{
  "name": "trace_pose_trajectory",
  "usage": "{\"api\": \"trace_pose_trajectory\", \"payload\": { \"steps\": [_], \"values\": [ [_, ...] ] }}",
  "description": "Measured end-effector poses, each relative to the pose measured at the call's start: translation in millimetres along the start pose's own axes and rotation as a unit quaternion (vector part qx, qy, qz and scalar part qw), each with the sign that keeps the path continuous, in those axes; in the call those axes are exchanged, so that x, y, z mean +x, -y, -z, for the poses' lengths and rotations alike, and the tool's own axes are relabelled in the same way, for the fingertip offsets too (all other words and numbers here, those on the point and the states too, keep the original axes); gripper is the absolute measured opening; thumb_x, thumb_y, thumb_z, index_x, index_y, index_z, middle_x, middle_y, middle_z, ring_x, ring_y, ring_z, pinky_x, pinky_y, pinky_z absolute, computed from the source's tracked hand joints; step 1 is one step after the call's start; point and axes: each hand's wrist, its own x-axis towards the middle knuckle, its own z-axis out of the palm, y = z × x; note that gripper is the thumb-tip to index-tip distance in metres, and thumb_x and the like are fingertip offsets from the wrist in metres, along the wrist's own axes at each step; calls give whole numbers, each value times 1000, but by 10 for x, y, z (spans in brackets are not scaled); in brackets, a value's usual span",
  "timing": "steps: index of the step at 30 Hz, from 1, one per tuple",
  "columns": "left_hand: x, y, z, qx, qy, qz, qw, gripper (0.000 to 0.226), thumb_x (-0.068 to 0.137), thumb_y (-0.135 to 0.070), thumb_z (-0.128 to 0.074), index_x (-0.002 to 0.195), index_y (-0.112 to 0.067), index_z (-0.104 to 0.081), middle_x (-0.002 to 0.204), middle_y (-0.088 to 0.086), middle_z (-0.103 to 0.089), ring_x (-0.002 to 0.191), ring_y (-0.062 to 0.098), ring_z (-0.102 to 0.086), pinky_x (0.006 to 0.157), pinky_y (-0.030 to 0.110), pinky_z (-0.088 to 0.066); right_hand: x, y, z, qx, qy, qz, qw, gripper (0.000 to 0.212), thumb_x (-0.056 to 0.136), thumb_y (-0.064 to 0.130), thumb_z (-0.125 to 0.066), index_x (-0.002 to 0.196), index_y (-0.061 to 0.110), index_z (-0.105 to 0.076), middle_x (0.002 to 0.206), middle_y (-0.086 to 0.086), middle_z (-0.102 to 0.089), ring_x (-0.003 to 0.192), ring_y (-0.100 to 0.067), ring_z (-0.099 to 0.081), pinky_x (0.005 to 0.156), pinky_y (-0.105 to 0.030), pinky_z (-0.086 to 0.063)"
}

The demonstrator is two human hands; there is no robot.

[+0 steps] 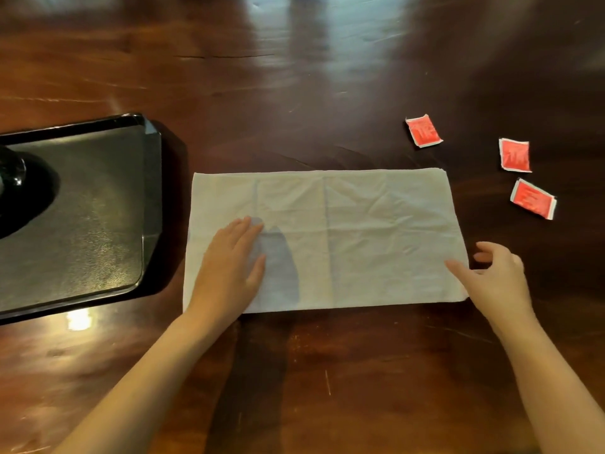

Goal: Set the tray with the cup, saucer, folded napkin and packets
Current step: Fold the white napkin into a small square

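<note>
Two bare forearms enter from the bottom edge, cut off below the elbow. One left hand (229,263) lies palm-down on the near-left part of the white napkin (353,237), fingers stretched out flat and together, gripping nothing, only pressing the cloth. One right hand (491,276) sits at the napkin's near-right corner, fingers loosely curled and partly spread; its thumb tip touches the cloth's edge, but whether the fingers have hold of the corner cannot be told, since the hand covers that spot.

One napkin lies spread in a wide rectangle on the dark wooden table (294,93), creased in vertical lines; layered edges show at its far-right corner.

One black tray (98,224) stands just left of the napkin, apart from it, its left part cut off by the frame edge. On it sits one glossy black object (13,172), mostly out of view, so cup or saucer cannot be made out.

Three red packets with white borders lie on the table beyond the right hand: packet one (533,198) nearest, packet two (514,155) behind it, packet three (423,130) farthest and more leftward. Their printing is too blurred to read.
</note>
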Motion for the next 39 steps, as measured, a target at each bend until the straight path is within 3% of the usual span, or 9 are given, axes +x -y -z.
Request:
{"api": "trace_pose_trajectory", "payload": {
  "steps": [5, 11, 16, 19, 24, 28, 32, 36, 39],
  "values": [
    [210, -334, -164, 7, 48, -112, 993, 53, 88, -31, -49, 137, -13, -43, 146, 8, -41, 137, 25, -35, 115, 37, -27, 44, 120, 51, 79, 74, -35, 994, 49, 84, 22, -66, 129, 12, -48, 123, -10, -59, 96, -18, -52, 77, -36, -45],
    [-166, -202, -316, 92, 95, -217, 967, 74, 84, -60, -43, 145, -20, -29, 154, 2, -26, 143, 17, -18, 119, 35, -11, -102, 78, 207, 73, 64, 3, 995, 37, 89, 21, -58, 125, 13, -52, 112, -6, -61, 87, -16, -58, 67, -31, -51],
    [-445, 9, -334, 50, 51, -201, 977, 52, 88, -32, -46, 136, -13, -43, 145, 5, -40, 136, 18, -32, 118, 31, -14, -334, 239, 407, 146, 1, 106, 984, 30, 89, 21, -57, 119, 25, -50, 101, 3, -60, 89, -13, -59, 58, -23, -46],
    [-428, 20, -298, 45, 14, -202, 978, 45, 83, -14, -43, 125, -4, -55, 132, 12, -55, 128, 20, -40, 118, 25, -12, -415, 431, 538, 181, 84, 157, 967, 17, 90, 22, -56, 104, 28, -61, 101, 14, -60, 88, -6, -58, 63, -18, -45],
    [-305, 26, -157, -3, -27, -148, 989, 42, 76, -11, -41, 109, -5, -65, 111, 11, -68, 110, 15, -48, 101, 20, -30, -356, 742, 691, 116, 289, 261, 914, 50, 76, 12, -70, 114, 40, -54, 116, 16, -55, 105, -4, -60, 86, -20, -53],
    [-182, 75, -32, -62, -18, -74, 995, 32, 78, 1, -59, 106, -12, -69, 104, 0, -69, 101, 8, -54, 90, 15, -38, -169, 933, 538, 49, 93, 394, 913, 25, 83, 12, -64, 99, 30, -61, 97, 12, -60, 88, -5, -61, 72, -5, -47],
    [-102, 35, 161, -99, -3, -28, 995, 14, 85, -25, -56, 84, -21, -69, 71, -18, -60, 70, 8, -59, 63, 21, -41, 18, 1152, 486, 71, -126, 420, 896, 14, 84, 22, -65, 87, 10, -71, 81, -4, -53, 73, -18, -51, 60, -8, -36],
    [-125, 106, 345, -69, 9, -2, 998, 36, 88, -20, -62, 58, -32, -47, 47, -12, -47, 50, 3, -46, 49, 19, -31, 66, 1387, 575, 121, -205, 417, 877, 20, 81, 24, -68, 81, 5, -71, 88, -3, -49, 87, -27, -52, 68, -20, -38],
    [-146, 95, 616, -73, 1, -7, 997, 19, 84, -28, -60, 65, -23, -59, 63, -6, -60, 58, 9, -55, 52, 19, -35, 49, 1556, 745, 134, -240, 417, 867, 20, 81, 23, -67, 81, 3, -71, 95, -9, -57, 97, -26, -50, 70, -12, -35]
  ]
}}
